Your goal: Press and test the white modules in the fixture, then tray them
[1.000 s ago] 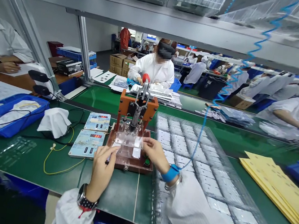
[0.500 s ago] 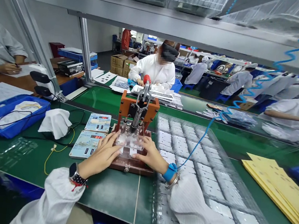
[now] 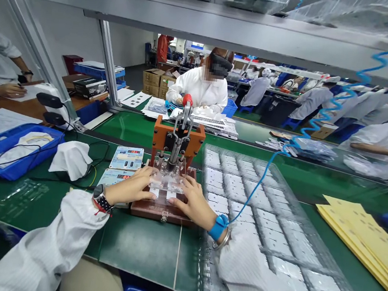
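A toggle press with an orange frame (image 3: pixel 160 134), a red-knobbed lever (image 3: pixel 187 100) and a brown base (image 3: pixel 150 212) stands before me. My left hand (image 3: pixel 134 187) reaches in from the left, fingers stretched onto the clear plastic block (image 3: pixel 166 182) and thumb at a white flat piece (image 3: pixel 154 191). From the right, my right hand (image 3: pixel 192 202) touches the same block, its thumb beside a second white flat piece (image 3: pixel 171 194). Both hands have thumb and fingers apart. Some fingertips are hidden by glare on the clear plastic.
Right of the press lies a clear tray (image 3: pixel 273 157) of white pieces. Two display boxes (image 3: pixel 127 157) stand left, near a blue tray (image 3: pixel 36 164). Yellow sheets (image 3: pixel 356 231) lie far right. A blue coiled cord (image 3: pixel 264 175) runs to my right wrist. A co-worker (image 3: pixel 201 87) sits opposite.
My left hand and forearm have shifted slightly, with the wrist turned flatter and covering more of the lower display box. My right hand stays at the block. The camera view has shifted a little.
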Tool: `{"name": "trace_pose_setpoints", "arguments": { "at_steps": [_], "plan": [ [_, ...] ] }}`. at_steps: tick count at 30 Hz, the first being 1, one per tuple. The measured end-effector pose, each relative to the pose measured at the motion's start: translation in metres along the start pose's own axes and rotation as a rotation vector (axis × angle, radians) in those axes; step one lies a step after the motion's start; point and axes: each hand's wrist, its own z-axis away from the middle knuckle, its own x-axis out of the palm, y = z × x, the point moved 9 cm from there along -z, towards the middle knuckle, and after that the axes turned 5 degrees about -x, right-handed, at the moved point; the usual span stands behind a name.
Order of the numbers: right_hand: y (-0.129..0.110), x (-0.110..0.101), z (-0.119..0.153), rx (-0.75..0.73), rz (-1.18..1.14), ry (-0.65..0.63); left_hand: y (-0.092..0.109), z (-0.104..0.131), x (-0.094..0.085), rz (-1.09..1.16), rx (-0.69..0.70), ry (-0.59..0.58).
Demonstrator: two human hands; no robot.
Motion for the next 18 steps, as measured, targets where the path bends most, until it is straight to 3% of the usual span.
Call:
{"name": "trace_pose_setpoints", "arguments": {
  "at_steps": [8,15,18],
  "plan": [
    [-0.004,-0.002,0.003,-0.175,0.028,0.114,0.010,-0.003,-0.006,-0.023,0.092,-0.033],
    [0.004,-0.001,0.005,-0.063,-0.048,0.028,0.019,-0.001,-0.010,-0.070,0.164,-0.037],
    [0.004,0.000,0.006,-0.009,-0.062,0.011,0.019,0.000,-0.015,-0.041,0.146,0.061]
  ]
}}
